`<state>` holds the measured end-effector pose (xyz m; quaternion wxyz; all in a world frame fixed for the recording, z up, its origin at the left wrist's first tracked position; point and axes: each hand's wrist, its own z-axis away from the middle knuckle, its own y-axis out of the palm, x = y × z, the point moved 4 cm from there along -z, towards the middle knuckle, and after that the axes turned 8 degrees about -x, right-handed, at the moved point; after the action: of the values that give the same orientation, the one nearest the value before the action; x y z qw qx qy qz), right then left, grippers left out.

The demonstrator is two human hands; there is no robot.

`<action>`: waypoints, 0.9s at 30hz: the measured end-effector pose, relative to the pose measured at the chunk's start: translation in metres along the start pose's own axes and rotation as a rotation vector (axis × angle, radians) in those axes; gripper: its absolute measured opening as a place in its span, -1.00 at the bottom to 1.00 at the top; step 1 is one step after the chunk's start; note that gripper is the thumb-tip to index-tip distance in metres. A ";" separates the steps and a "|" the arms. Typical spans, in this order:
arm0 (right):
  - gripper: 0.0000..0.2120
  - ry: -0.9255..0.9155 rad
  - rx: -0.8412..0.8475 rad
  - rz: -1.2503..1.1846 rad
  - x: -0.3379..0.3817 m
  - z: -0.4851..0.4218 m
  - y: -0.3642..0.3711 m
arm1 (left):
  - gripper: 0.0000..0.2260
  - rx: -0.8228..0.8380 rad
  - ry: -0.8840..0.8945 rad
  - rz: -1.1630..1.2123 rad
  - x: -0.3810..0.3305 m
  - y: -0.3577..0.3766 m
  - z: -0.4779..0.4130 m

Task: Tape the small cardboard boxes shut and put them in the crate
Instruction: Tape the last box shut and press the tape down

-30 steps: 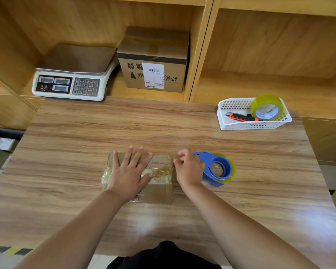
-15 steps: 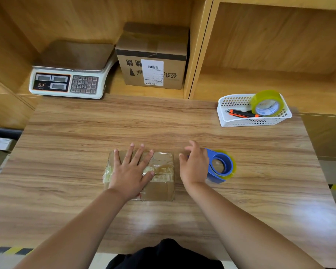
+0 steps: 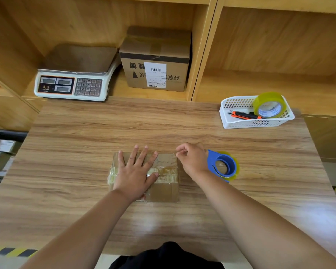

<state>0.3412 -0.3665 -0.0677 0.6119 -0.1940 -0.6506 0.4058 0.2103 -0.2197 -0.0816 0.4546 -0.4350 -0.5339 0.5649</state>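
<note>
A person's left hand [image 3: 134, 176] lies flat, fingers spread, on the small cardboard box [image 3: 164, 191], pinning it to the table [image 3: 76, 152] toward the 6 o'clock edge. Bands of clear tape already cross the lid and wrinkle down its 9 o'clock side. The right hand [image 3: 194, 162] is poised at the box's 2 o'clock corner, fingers curled and thumb meeting forefinger. Nothing can be seen between them, and whether a clear strand runs there cannot be told. Just beyond its knuckles, at 3 o'clock of the box, a blue tape dispenser [image 3: 223, 167] stands on edge. The risks appear to lie in that tight cluster. A loose tape end, if there is one, could fold back on itself or catch skin before it is smoothed down. The wrinkled band could peel if the box is lifted by that side. A hand reaching sideways without a look could meet the dispenser's cutter or send it rolling toward the 3 o'clock edge. Farther off, at 1 o'clock, a white basket [image 3: 241, 124] holds a spare tape roll [image 3: 270, 105] and orange-handled cutters [image 3: 242, 115]. On the shelf at 11 o'clock sits a scale [image 3: 70, 86], with a larger labelled carton [image 3: 157, 47] at 12 o'clock. No crate shows plainly, so reaching it would likely mean turning from the table, box in hand.
</note>
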 end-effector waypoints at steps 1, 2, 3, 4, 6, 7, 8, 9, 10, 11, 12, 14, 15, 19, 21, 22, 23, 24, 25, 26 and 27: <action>-0.92 -0.011 0.003 0.008 0.001 -0.001 -0.001 | -0.40 0.001 -0.002 0.001 0.000 -0.001 0.000; -0.92 -0.017 0.000 0.014 0.001 -0.001 -0.001 | -0.39 0.001 -0.002 -0.001 0.000 0.000 0.000; -0.92 -0.011 -0.003 0.017 0.000 -0.002 0.000 | -0.38 0.003 -0.001 -0.004 0.000 0.000 0.000; -0.90 0.004 -0.007 0.022 -0.001 -0.003 0.002 | -0.39 0.010 0.001 -0.007 0.000 0.001 0.000; -0.85 0.034 -0.018 0.040 -0.005 -0.004 0.008 | -0.40 0.012 0.000 -0.007 0.001 0.001 -0.001; -0.85 0.046 -0.023 0.054 -0.007 -0.004 0.011 | -0.41 0.009 -0.002 -0.005 0.000 0.001 -0.001; -0.86 0.042 -0.032 0.074 -0.008 -0.004 0.012 | -0.40 0.009 -0.002 -0.007 0.000 -0.001 -0.001; -0.87 0.018 -0.048 0.104 -0.008 -0.003 0.013 | -0.40 0.017 -0.001 -0.014 0.000 0.000 -0.001; -0.88 -0.017 -0.063 0.136 -0.006 -0.001 0.012 | -0.40 0.025 0.000 -0.022 0.000 0.000 0.000; -0.84 -0.051 -0.080 0.159 -0.005 0.001 0.010 | -0.39 0.029 -0.001 -0.025 -0.001 0.000 0.000; -0.80 -0.074 -0.106 0.144 -0.004 0.004 0.008 | -0.39 0.032 -0.001 -0.028 -0.001 0.000 0.000; -0.74 -0.087 -0.151 0.010 -0.003 0.013 0.004 | -0.39 0.041 -0.001 -0.031 -0.001 -0.001 0.000; -0.72 -0.097 -0.143 -0.065 -0.003 0.019 0.004 | -0.39 0.045 0.000 -0.032 -0.001 -0.001 0.000; -0.54 -0.143 0.051 -0.220 0.009 0.049 0.021 | -0.39 0.043 0.002 -0.027 -0.002 -0.001 0.000; -0.46 -0.115 0.122 -0.241 0.012 0.057 0.033 | -0.39 0.035 0.003 -0.022 -0.002 -0.001 0.001; -0.44 -0.089 0.134 -0.243 0.011 0.058 0.037 | -0.39 0.033 0.003 -0.023 -0.002 0.000 0.001; -0.43 -0.058 0.143 -0.238 0.009 0.058 0.039 | -0.39 0.032 0.005 -0.026 -0.002 0.001 0.001; -0.42 -0.026 0.155 -0.230 0.007 0.058 0.041 | -0.39 0.029 0.006 -0.025 -0.002 0.001 0.001; -0.41 0.006 0.170 -0.227 0.005 0.057 0.042 | -0.39 0.026 0.003 -0.021 -0.001 0.001 0.001; -0.40 0.032 0.182 -0.227 0.003 0.058 0.042 | -0.39 0.020 0.001 -0.015 -0.001 0.001 0.000; -0.39 0.047 0.184 -0.224 0.002 0.058 0.043 | -0.39 0.018 0.001 -0.013 -0.001 0.001 0.000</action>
<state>0.2749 -0.3564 -0.0946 0.6835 -0.0725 -0.6139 0.3882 0.2106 -0.2210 -0.0824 0.4624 -0.4278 -0.5314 0.5664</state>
